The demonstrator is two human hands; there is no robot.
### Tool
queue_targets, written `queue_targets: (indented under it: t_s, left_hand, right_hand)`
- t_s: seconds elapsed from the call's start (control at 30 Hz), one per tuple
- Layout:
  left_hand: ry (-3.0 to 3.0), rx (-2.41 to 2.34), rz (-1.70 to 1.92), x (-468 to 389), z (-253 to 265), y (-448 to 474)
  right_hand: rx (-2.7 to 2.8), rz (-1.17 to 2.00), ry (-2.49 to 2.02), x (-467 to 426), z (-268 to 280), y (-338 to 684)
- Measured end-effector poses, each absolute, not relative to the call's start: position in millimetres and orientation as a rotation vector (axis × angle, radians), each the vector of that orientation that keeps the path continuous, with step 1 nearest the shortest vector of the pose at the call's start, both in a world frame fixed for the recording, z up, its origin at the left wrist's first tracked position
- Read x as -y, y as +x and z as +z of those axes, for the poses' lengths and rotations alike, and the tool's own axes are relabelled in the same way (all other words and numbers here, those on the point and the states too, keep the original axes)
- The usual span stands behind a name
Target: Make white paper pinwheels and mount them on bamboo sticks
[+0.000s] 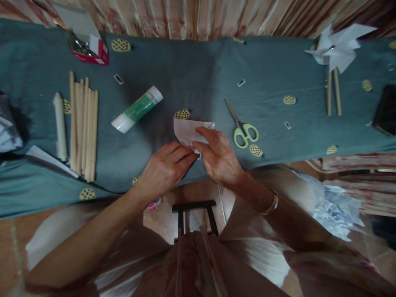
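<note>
At the left edge of the surface [198, 76] lies one pale packet [8, 126], cut off by the frame, then one white strip [51, 161] and one whitish tube [61, 128]. Beside it is a row of about seven wooden sticks [83, 128], packed too tightly to count surely. Above them stands one open red box [98, 54] of small metal pieces, too blurred to number. One green-and-white cylinder [137, 109] lies slanted. In the middle, one white paper [187, 127] sits between two hands: the left hand [168, 163] has its fingers drawn together, pinching the near edge, fingertips partly hidden; the right hand [221, 154] is partly open, thumb and forefinger apart, touching the paper and covering its right part. Just right lies one pair of scissors [243, 130]. Farther right is one white pinwheel [337, 49] above two short sticks [333, 93], whose upper ends it hides; one dark object [385, 109] is cut off at the right edge.
</note>
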State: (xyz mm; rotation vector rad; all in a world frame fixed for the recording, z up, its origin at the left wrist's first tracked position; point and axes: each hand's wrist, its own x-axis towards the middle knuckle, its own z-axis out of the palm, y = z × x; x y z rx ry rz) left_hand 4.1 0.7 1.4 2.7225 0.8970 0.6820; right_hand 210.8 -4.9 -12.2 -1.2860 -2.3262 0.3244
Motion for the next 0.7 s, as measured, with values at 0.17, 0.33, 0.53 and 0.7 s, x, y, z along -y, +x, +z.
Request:
queue_targets:
  t_s: [0.17, 0.33, 0.53, 0.7]
  left_hand:
    - [2.712, -0.902, 0.674, -1, 1, 5]
    - [2.779, -0.939, 0.743, -3, -2, 7]
    - [2.796, -0.957, 0.707, -3, -1, 8]
    - [2.83, -0.957, 0.692, -3, 0, 7]
  right_hand:
    - [2.321, 0.375, -1.292, 3, -12, 206]
    - [2.349, 0.385, -1.281, 1, -14, 207]
    - [2.191, 0.452, -1.234, -4, -6, 217]
    - [2.125, 0.386, -1.376, -22, -2, 227]
